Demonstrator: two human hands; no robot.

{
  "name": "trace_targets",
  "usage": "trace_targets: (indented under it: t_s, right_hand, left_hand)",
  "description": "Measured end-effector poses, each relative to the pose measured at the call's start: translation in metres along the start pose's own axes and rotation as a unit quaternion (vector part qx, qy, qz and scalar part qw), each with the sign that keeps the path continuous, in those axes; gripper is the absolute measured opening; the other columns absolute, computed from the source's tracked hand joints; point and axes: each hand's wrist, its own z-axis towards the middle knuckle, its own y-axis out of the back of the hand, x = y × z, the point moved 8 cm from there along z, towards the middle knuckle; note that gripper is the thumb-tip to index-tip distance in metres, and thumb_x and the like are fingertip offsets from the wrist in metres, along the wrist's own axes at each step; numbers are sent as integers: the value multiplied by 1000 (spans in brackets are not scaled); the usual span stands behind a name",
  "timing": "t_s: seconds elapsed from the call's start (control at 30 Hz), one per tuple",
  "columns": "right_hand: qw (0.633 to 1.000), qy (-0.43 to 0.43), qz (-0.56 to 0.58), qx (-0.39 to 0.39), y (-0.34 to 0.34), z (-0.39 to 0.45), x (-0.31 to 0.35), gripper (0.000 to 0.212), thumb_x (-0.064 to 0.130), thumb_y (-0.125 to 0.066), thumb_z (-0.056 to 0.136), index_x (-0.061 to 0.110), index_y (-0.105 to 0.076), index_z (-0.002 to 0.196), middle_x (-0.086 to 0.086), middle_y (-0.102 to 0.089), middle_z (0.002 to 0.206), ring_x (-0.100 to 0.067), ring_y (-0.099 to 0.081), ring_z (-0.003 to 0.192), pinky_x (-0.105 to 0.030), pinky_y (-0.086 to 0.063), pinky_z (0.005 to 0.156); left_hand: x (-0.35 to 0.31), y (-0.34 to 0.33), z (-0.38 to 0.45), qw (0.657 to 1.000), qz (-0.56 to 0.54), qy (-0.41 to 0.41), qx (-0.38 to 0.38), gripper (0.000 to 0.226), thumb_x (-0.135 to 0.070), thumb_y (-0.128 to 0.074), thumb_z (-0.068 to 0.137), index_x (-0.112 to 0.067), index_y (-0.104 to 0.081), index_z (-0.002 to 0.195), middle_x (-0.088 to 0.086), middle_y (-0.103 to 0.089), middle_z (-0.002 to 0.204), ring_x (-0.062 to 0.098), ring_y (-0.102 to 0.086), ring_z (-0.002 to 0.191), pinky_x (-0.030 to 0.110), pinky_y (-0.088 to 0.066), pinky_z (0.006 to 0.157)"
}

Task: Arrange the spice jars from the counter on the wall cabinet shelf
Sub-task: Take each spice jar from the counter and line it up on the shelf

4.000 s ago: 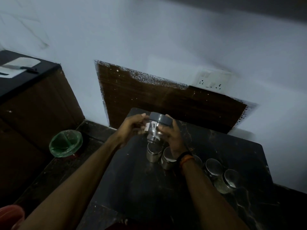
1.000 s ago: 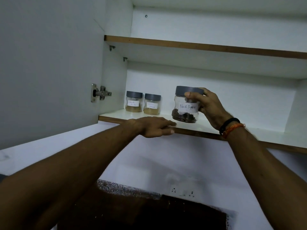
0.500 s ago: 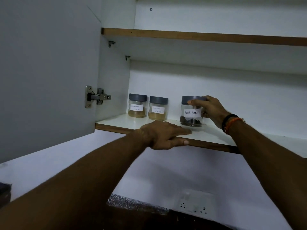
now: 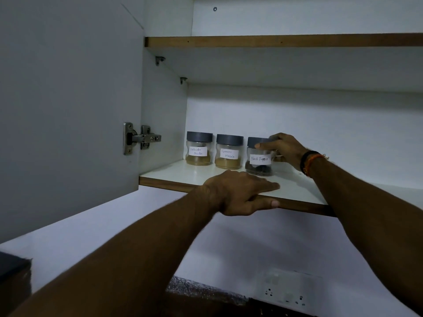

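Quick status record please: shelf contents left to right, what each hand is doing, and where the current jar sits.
shelf: lower cabinet shelf, white top, brown front edge
jars in row, left to right: Coriander Powder jar; Garam Masala jar; Black Pepper jar
lids: grey, on all three
current jar: Black Pepper jar, upright, base on the shelf, close beside the Garam Masala jar
right hand: fingers curled round the Black Pepper jar's lid
left hand: fingers flat on the shelf, thumb under its front edge
cabinet door: open, at left
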Motion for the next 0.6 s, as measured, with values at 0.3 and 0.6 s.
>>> trace_targets:
  t_s: [0.3,0.6]
  right_hand:
    - [999,-5,-48,-15,-2,14,-4,65,42,-88,73,14,-56,122,-6,-66,114,-27,-64,105,-46,-59,91]
    - [999,-5,-34,-7,-6,21,-7,42,34,-86,77,16,-62,107,-6,-71,110,-28,-66,106,-40,-59,82]
  left_hand:
    - [3,-2,2,1000,6,-4,-9,64,-66,-26,97,-33,-36,152,-2,-53,148,22,-55,129,44,-45,104]
    - [0,2,1,1000,16,-2,-19,63,-63,-30,99,-29,-38,152,-2,-54,147,21,-55,129,42,-45,105]
